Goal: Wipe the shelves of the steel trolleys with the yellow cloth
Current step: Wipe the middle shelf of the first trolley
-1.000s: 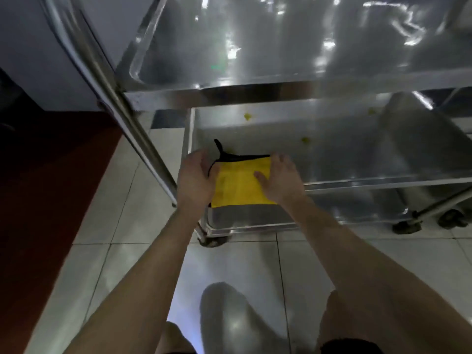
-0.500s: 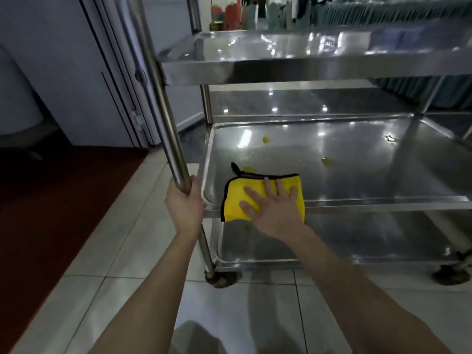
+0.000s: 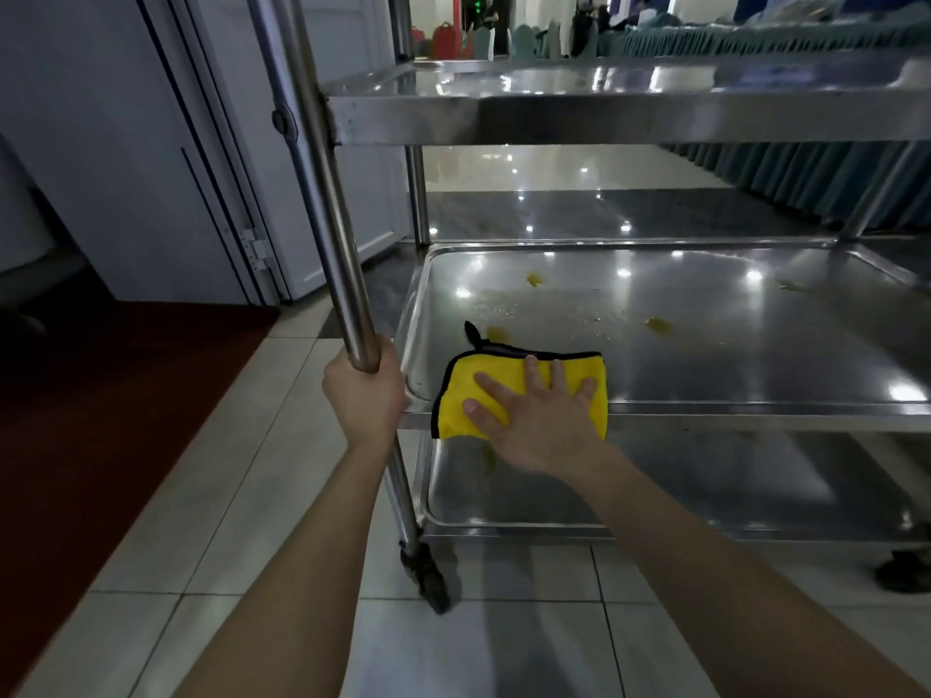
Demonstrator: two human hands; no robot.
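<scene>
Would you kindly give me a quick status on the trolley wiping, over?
Left hand grips the trolley post. Right hand flat on yellow cloth, middle shelf. Yellow spots ahead, nothing blocking.

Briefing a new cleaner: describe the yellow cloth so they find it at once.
Find the steel trolley and its middle shelf. At that shelf's near left corner lies the yellow cloth under the right hand, the only black-edged fabric there.

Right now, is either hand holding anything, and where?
The left hand grips the trolley's upright post at middle-shelf height; the right hand only presses flat on the yellow cloth.
</scene>
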